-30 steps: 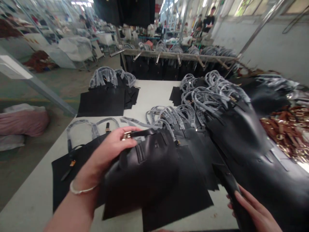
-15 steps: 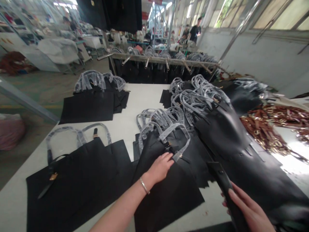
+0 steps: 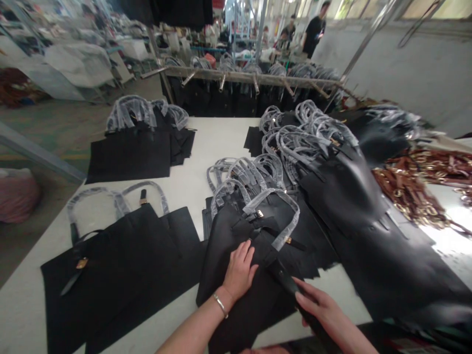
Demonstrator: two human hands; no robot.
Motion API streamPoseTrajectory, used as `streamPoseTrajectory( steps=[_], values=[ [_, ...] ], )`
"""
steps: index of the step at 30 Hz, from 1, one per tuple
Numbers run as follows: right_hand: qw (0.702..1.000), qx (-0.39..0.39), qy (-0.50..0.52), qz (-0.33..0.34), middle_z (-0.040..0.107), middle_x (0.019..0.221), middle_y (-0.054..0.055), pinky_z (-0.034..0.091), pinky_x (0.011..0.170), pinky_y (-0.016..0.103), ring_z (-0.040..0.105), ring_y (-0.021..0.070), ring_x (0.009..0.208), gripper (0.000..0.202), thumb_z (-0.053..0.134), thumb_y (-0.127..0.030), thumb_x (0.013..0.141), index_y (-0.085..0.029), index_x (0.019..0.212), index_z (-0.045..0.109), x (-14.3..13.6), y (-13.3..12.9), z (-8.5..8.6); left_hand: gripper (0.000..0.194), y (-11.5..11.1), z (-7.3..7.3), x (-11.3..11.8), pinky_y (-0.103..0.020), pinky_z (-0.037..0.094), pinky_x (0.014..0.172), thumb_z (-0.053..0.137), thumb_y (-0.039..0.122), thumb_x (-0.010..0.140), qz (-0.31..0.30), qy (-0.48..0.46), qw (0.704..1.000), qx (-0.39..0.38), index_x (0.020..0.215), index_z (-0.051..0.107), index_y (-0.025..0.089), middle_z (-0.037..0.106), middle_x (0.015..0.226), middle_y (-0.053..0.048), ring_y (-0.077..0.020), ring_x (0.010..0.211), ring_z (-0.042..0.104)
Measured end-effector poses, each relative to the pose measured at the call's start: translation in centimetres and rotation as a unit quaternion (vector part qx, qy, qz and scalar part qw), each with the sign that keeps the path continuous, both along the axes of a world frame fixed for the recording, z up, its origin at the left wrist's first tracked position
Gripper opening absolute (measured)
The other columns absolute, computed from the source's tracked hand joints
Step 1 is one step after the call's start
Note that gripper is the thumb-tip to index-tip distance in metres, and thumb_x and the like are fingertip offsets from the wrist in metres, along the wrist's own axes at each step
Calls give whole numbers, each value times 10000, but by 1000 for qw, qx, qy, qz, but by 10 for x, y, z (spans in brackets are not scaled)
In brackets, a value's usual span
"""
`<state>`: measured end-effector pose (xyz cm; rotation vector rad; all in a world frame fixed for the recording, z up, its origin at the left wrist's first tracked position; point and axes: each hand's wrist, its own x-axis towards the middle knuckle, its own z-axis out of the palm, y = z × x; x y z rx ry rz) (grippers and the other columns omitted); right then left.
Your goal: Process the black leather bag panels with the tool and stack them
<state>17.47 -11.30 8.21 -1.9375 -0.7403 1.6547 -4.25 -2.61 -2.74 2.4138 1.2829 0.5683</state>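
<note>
My left hand (image 3: 239, 272) lies on a black bag piece (image 3: 228, 236) with a plastic-wrapped handle, its fingers stretched out over the top part. My right hand (image 3: 320, 306) is closed around a black tool (image 3: 291, 285), whose far end reaches the bag near the lower end of the wrapped handle (image 3: 289, 211). Gold buckles show close to that handle. Behind it several more bags with wrapped handles (image 3: 243, 172) are stacked. Black bag pieces (image 3: 121, 265) with two wrapped handles and a gold buckle lie on the left.
The white table (image 3: 214, 135) also bears a black stack (image 3: 129, 155) at the back left, a large pile of black bags (image 3: 346, 191) at right and brown straps (image 3: 413, 189). A metal rack (image 3: 236, 74) with bags stands behind. A person (image 3: 313, 32) is far off.
My right hand has brought the black tool leftward onto the bag. My left hand has slid down and slightly left from the handle end. The bag's top has shifted, and the view has tilted down.
</note>
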Motion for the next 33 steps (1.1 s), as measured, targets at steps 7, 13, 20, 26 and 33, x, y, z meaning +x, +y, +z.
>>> streamPoseTrajectory(
  steps=[7,13,20,26,33],
  values=[
    [1000,11,16,0,545,598,-34,392,456,249,516,127,482,768,660,-537,667,-99,1288,551,-16,13,-6,497,0,-2,-1,-492,346,1038,464,206,890,-19,-8,1000,1,1371,386,110,368,1467,-163,-292,1344,328],
    [999,20,24,0,567,602,-35,428,486,251,529,130,504,754,650,-512,705,-118,1334,519,-17,11,-12,500,-2,1,-1,-494,339,1040,449,160,865,-17,-21,1000,-3,1358,390,103,364,1467,-167,-289,1352,315],
    [999,30,21,-10,592,565,-29,423,457,249,527,136,479,768,674,-505,667,-84,1296,550,-27,14,-11,463,-2,5,-2,-503,334,1046,464,166,844,-12,-31,999,1,1300,414,102,359,1463,-175,-292,1346,319],
    [987,101,-34,-121,630,551,-26,440,468,252,574,165,517,812,664,-567,672,-155,1354,507,-23,35,13,423,-3,7,0,-495,343,1042,495,181,832,-2,-23,1000,-2,1250,459,125,365,1461,-165,-286,1333,340],
    [989,9,-61,-132,574,478,-44,376,403,229,535,140,425,840,677,-564,692,-132,1379,464,39,-17,18,442,-2,15,3,-483,359,991,493,194,861,-7,18,1000,6,1302,484,184,352,1474,-140,-297,1312,352]
  ],
)
